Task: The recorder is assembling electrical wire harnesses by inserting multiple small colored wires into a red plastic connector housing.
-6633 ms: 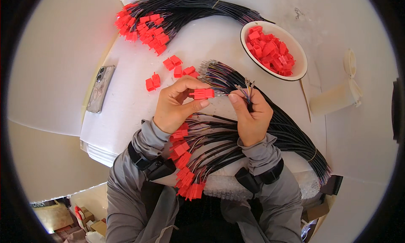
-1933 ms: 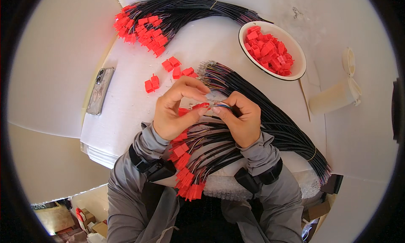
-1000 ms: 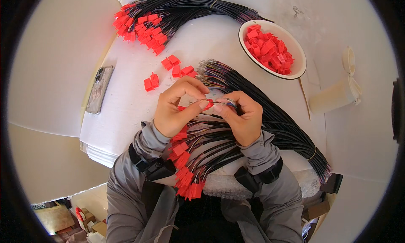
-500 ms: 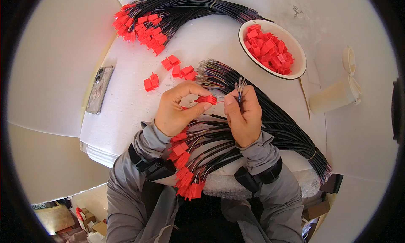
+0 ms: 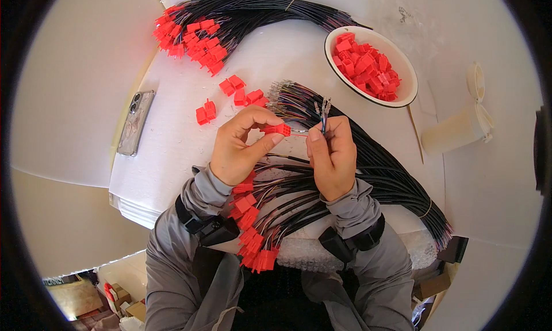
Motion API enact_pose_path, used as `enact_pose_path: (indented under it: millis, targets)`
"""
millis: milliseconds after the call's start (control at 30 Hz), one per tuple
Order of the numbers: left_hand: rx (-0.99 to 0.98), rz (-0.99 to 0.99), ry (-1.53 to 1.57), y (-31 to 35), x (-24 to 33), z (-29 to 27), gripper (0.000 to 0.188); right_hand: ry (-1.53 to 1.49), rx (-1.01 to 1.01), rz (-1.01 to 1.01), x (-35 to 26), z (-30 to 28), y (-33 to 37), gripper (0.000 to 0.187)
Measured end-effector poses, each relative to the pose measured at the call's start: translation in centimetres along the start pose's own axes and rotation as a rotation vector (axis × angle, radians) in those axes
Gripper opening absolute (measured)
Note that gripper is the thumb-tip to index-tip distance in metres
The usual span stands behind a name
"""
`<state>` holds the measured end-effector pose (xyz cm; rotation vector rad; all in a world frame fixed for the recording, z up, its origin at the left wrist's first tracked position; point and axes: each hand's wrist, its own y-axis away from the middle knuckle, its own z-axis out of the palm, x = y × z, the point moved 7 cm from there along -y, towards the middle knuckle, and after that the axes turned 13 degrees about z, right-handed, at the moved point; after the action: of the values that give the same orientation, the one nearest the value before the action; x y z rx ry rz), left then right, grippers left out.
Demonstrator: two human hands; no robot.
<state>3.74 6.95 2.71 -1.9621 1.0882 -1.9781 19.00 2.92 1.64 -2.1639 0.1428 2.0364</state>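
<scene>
My left hand (image 5: 240, 141) pinches a red connector housing (image 5: 278, 129) between thumb and fingers, its open cavities turned toward the right. My right hand (image 5: 332, 155) is closed on the stripped end of a cable, whose thin wires (image 5: 324, 113) with metal terminals stick up above the fingers. Between the hands, a reddish wire and another terminal-tipped one reach to the housing; how deep they sit I cannot tell. Beneath the right hand runs a bundle of black cables (image 5: 379, 152). Below the left hand, several cables end in fitted red connectors (image 5: 248, 216).
A white dark-rimmed bowl (image 5: 409, 95) of loose red housings (image 5: 368, 66) stands at the far right. Another cable bundle (image 5: 259, 12) lies at the back. Several loose housings (image 5: 205, 112) and a phone (image 5: 136, 123) lie left; a thin stick (image 5: 416, 134) and cream container (image 5: 454, 131) stand right.
The left hand and its housing have shifted slightly left and up. The wires in the right hand now stand more upright, and a second wire shows between the hands.
</scene>
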Motion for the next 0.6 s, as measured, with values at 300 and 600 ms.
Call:
enact_pose_path:
  millis: [300, 600]
  targets:
    - [0.018, -0.02, 0.056, 0.0, 0.2, 0.0, 0.021, 0.016, 0.018, -0.051, -0.7, 0.1, 0.0, 0.011]
    - [-0.011, -0.034, 0.078, 0.1, 0.0, 0.3, 0.023, 0.042, 0.032, -0.044, -0.8, 0.0, 0.1, 0.012]
